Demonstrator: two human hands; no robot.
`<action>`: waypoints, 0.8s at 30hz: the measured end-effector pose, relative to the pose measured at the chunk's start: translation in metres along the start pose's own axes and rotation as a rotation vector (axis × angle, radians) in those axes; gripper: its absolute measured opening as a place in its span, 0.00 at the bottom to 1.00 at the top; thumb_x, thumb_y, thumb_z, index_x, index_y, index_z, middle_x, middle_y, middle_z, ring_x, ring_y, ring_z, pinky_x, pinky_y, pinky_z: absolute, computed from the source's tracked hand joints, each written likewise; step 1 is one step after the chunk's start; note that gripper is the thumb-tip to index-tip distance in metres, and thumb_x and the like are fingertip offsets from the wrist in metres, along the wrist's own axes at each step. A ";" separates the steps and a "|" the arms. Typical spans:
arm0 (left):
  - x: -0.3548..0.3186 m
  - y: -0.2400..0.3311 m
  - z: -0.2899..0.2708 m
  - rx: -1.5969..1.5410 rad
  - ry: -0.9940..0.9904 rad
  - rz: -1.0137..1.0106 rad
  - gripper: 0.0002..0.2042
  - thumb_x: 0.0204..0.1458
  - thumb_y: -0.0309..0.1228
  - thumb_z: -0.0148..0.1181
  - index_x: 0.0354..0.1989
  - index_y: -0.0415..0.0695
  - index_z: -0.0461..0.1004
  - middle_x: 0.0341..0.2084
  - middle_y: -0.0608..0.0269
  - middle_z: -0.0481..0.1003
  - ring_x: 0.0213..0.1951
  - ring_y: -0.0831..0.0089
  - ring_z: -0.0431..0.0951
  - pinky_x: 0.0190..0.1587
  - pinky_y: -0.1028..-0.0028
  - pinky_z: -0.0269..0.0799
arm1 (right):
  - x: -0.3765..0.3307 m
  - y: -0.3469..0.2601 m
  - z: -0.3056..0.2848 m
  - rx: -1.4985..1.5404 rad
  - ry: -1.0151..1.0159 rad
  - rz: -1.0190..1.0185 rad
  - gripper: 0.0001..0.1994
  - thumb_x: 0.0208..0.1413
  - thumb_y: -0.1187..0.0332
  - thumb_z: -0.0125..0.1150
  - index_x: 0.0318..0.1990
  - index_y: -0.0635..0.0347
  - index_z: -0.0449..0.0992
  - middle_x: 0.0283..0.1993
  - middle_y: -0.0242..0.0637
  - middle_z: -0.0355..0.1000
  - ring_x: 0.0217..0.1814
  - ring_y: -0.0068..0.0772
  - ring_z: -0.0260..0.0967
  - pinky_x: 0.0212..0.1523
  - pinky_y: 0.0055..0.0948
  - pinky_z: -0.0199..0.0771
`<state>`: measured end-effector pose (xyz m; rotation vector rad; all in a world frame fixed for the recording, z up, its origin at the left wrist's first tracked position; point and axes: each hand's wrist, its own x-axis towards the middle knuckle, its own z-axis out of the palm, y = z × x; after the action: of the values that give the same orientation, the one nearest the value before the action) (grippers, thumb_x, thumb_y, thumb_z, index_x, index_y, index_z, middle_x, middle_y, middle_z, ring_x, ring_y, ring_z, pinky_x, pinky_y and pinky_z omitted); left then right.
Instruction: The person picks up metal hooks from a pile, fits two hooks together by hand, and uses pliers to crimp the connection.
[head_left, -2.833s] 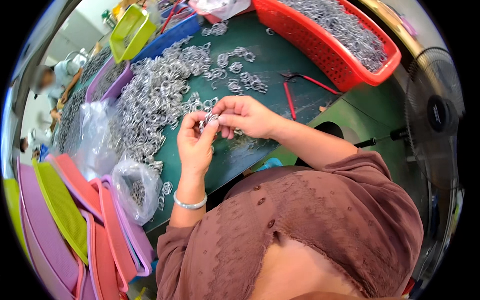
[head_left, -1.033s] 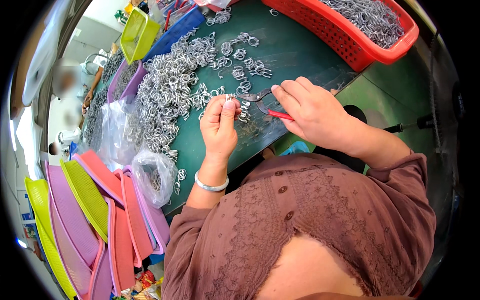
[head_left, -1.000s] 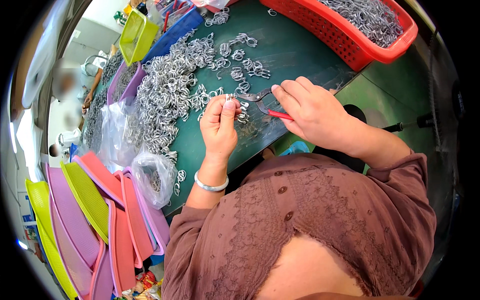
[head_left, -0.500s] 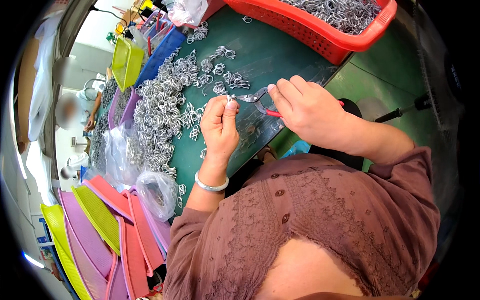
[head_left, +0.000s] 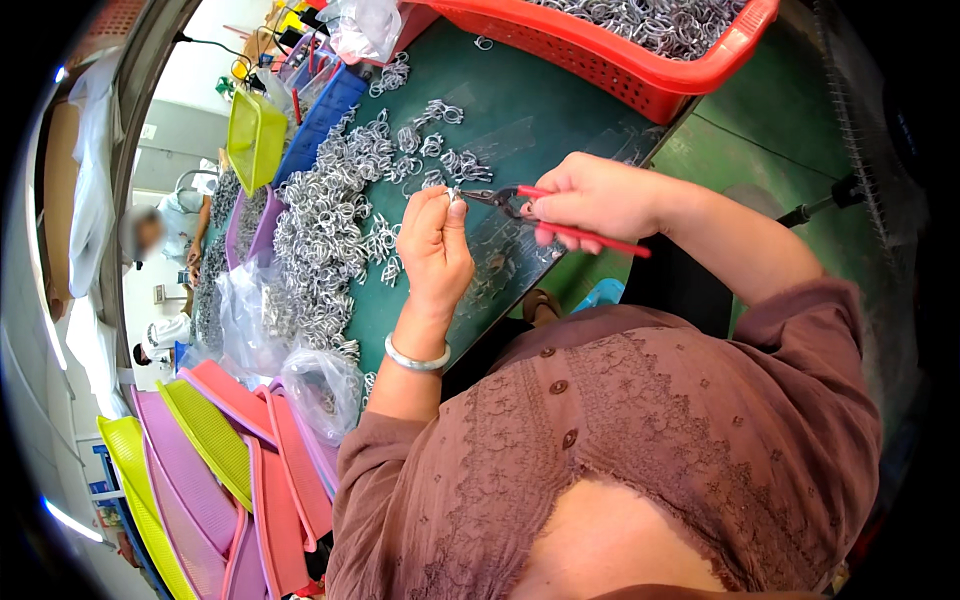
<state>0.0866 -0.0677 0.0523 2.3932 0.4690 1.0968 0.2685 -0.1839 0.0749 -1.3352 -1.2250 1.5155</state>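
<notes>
My left hand (head_left: pixel 436 240) is closed, pinching a small silvery metal ring piece (head_left: pixel 453 193) between thumb and fingers. Red-handled pliers (head_left: pixel 620 243) are in my right hand (head_left: pixel 585 205), which is wrapped around their grips. The pliers' jaws reach left and meet or nearly meet the ring piece at my left fingertips; whether they bite on it is too small to tell. Just beyond my left hand lie a few loose clusters of metal rings (head_left: pixel 465 166). A large heap of similar rings (head_left: pixel 320 215) spreads over the green table (head_left: pixel 520 130) to the left.
A red basket (head_left: pixel 668 78) full of rings stands at the far right. Green (head_left: pixel 255 140), blue and purple bins line the far left. Stacked coloured baskets (head_left: pixel 215 480) and clear plastic bags (head_left: pixel 320 385) lie at lower left. Another person (head_left: pixel 180 230) sits further off at left.
My right hand has turned and shifted slightly left, and the pliers' red handles now stand wider apart. My left hand keeps its pinch near the same spot. The view has shifted a little.
</notes>
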 end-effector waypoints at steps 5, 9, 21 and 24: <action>0.001 -0.012 -0.005 0.009 -0.093 -0.030 0.03 0.48 0.21 0.52 0.25 0.35 0.68 0.25 0.56 0.69 0.23 0.68 0.66 0.25 0.75 0.62 | 0.012 0.027 0.012 -1.420 0.424 -0.690 0.09 0.45 0.70 0.51 0.29 0.70 0.71 0.26 0.45 0.67 0.29 0.36 0.66 0.24 0.27 0.69; -0.004 -0.021 -0.006 0.078 -0.127 0.020 0.02 0.48 0.21 0.52 0.26 0.35 0.68 0.25 0.55 0.70 0.24 0.66 0.67 0.26 0.74 0.63 | 0.011 0.012 0.014 -1.768 0.341 -0.634 0.13 0.47 0.70 0.50 0.35 0.76 0.70 0.27 0.47 0.66 0.29 0.35 0.66 0.22 0.27 0.69; -0.007 -0.031 -0.012 -0.055 -0.041 -0.097 0.03 0.48 0.21 0.52 0.26 0.34 0.69 0.25 0.57 0.70 0.26 0.70 0.69 0.29 0.77 0.64 | 0.030 0.019 0.007 -1.072 0.199 -0.487 0.09 0.50 0.72 0.47 0.34 0.70 0.70 0.29 0.48 0.69 0.28 0.38 0.68 0.29 0.31 0.70; -0.006 -0.029 -0.019 -0.418 0.047 -0.393 0.07 0.53 0.27 0.50 0.26 0.37 0.71 0.25 0.63 0.71 0.26 0.78 0.69 0.28 0.80 0.63 | 0.019 -0.001 0.014 -1.337 0.367 -0.417 0.08 0.49 0.73 0.46 0.26 0.68 0.71 0.30 0.49 0.69 0.34 0.46 0.68 0.35 0.38 0.68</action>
<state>0.0649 -0.0414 0.0435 1.8209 0.6249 0.9614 0.2520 -0.1682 0.0705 -1.8076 -2.1681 -0.0256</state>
